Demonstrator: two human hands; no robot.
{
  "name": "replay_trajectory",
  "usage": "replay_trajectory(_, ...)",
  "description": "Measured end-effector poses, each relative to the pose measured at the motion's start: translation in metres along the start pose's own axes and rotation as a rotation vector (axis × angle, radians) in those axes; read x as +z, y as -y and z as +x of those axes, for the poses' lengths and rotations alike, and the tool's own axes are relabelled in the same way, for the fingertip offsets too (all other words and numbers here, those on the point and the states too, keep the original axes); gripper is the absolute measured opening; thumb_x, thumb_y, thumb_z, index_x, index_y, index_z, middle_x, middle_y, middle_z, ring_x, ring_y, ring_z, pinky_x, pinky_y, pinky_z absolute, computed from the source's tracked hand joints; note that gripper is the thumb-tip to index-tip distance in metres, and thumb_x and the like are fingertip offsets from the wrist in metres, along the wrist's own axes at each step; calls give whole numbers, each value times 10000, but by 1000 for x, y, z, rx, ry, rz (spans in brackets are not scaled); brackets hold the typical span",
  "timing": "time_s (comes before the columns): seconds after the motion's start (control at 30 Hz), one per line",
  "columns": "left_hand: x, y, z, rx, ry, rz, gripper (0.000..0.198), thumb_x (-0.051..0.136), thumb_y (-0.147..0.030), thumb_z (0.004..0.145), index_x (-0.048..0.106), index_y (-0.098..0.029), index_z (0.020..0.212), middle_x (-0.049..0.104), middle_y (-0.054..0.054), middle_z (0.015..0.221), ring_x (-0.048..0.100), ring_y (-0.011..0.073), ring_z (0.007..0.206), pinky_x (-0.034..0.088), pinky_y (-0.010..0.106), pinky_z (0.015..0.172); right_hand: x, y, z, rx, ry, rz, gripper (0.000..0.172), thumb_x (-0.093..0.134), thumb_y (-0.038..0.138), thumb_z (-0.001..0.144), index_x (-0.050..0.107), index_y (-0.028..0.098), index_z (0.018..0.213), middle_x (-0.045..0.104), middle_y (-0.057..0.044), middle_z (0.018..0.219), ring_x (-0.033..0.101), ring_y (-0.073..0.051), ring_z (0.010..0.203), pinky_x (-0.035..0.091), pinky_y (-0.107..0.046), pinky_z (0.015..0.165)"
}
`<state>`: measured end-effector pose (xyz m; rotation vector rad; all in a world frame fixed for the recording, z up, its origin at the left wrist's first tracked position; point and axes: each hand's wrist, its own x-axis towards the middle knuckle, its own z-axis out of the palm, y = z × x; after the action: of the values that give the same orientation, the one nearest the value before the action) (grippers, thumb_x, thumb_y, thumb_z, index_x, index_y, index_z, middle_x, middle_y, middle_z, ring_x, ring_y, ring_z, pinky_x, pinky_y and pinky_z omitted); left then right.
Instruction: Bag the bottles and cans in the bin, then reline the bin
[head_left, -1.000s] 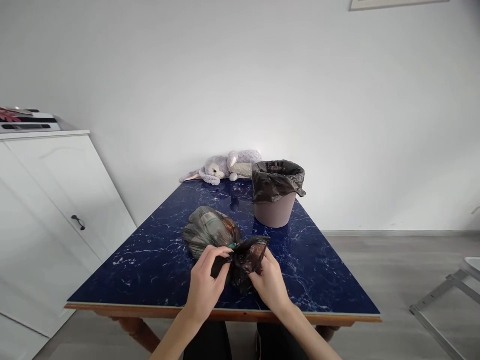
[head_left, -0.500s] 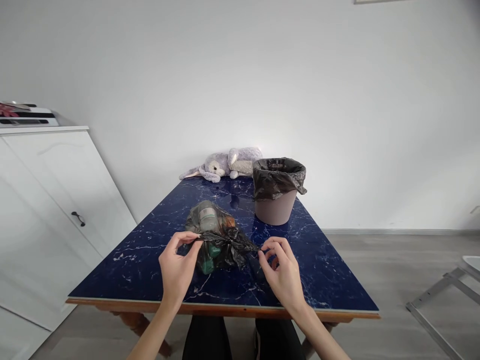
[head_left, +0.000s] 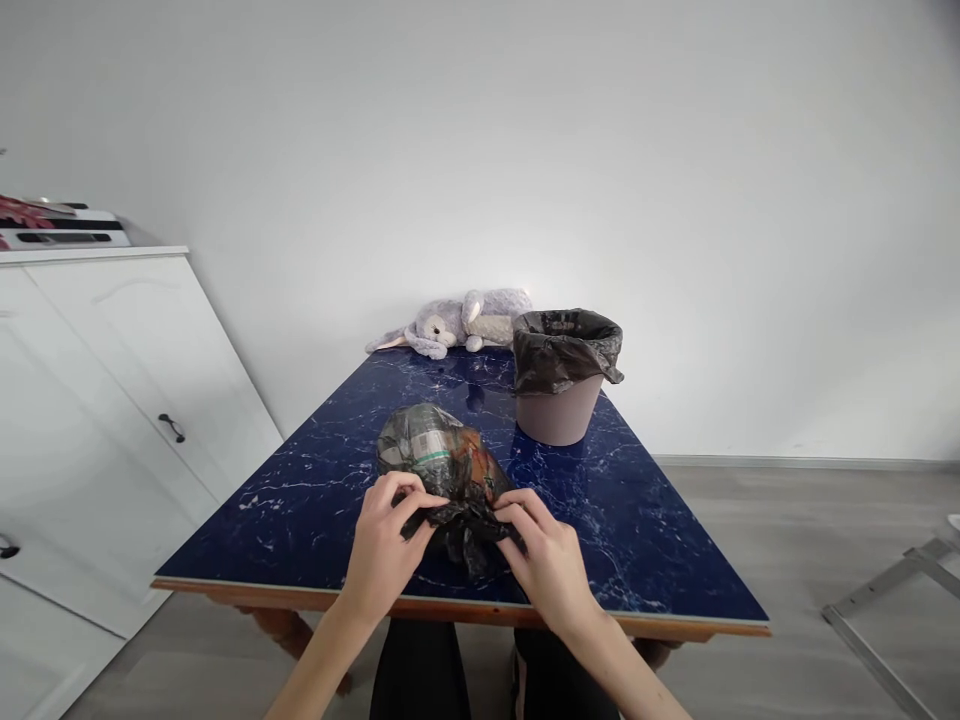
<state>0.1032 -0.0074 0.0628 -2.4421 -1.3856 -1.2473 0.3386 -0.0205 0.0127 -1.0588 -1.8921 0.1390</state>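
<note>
A thin black garbage bag point(head_left: 427, 440) lies on the blue table near its front edge, its gathered neck towards me. Through the film show a pale item with a white and green label and something orange. My left hand point(head_left: 386, 535) pinches the bunched plastic from the left. From the right, the fingers of my right hand point(head_left: 544, 555) are closed on the other side of the gathered neck. Loose black ends hang between both hands. Fingertips partly hide the knotted part.
A mauve bin point(head_left: 556, 415) with a black liner folded over its rim stands at the table's right side. Behind lies a plush bunny point(head_left: 450, 322) against the wall. A white cabinet point(head_left: 150, 380) is on the left, and a metal frame point(head_left: 885, 620) on the right.
Both hands have come closer together, gathering the stretched bag ends inward. The bag has turned and its neck sits nearer to me. The view has shifted slightly.
</note>
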Motion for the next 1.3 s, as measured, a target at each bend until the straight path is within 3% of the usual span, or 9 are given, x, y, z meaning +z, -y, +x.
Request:
replay_trajectory(0.27,-13,3,7,-257,-89,-172,154,626,-271,935,775,-262,898,685,73,1054,694,220,914,497,236,563,-15,-8,-7,175,-177,299,179,576,210,1031,709,231,912,760,-90,1186,725,-170,753,580,-279,651)
replay_trajectory(0.43,-20,0,11,-248,-92,-76,162,627,-324,954,768,-264,900,709,81,1103,697,255,1007,587,325,774,-23,-10,-8,207,-206,255,179,576,251,1036,710,239,918,747,-102,1184,734,-214,857,578,-308,673)
replay_trajectory(0.6,-22,-17,11,-65,158,-4,346,685,-312,908,711,-309,1253,717,83,1231,645,308,1186,542,458,1000,-25,9,-6,119,-42,119,336,634,282,1010,601,265,1344,678,-116,1324,698,-173,736,575,-305,651)
replay_trajectory(0.67,-20,-22,11,-23,218,14,446,723,-347,906,678,-319,1350,724,85,1218,636,312,1181,528,468,1007,-24,17,-3,68,30,53,248,637,283,1025,625,267,1271,718,-80,1219,691,-168,689,553,-300,627)
replay_trajectory(0.73,-18,-23,12,20,229,2,313,722,-401,949,741,-325,1252,753,66,1117,655,292,1114,515,457,1001,-23,22,-1,5,66,-5,76,605,265,1051,665,258,1097,749,-47,1080,717,-183,713,537,-295,633)
replay_trajectory(0.87,-18,-17,14,31,132,-67,222,673,-457,1013,808,-313,912,780,23,898,694,243,946,511,410,940,-25,19,-2,-75,37,1,157,541,223,1083,675,240,1001,760,-63,1102,759,-188,810,555,-291,703)
replay_trajectory(1.0,-26,-10,16,-195,-59,-162,306,693,-544,971,809,-286,854,793,38,894,718,252,901,538,378,890,-33,8,-18,-111,8,31,150,548,204,1075,683,251,1028,740,-86,1184,740,-171,794,572,-298,703)
replay_trajectory(1.17,-35,10,14,-724,-321,-425,472,694,-678,913,767,-212,900,736,50,860,677,205,839,525,242,678,-48,-13,-41,-161,69,-110,179,531,161,1046,676,255,1002,688,-111,1271,703,-170,764,561,-308,625)
replay_trajectory(1.3,-46,24,10,-817,-418,-563,549,691,-727,892,737,-185,967,660,25,819,629,155,794,504,183,629,-67,-29,-49,-135,164,-208,241,538,143,981,699,282,1093,622,-134,1416,733,-255,1008,636,-375,745)
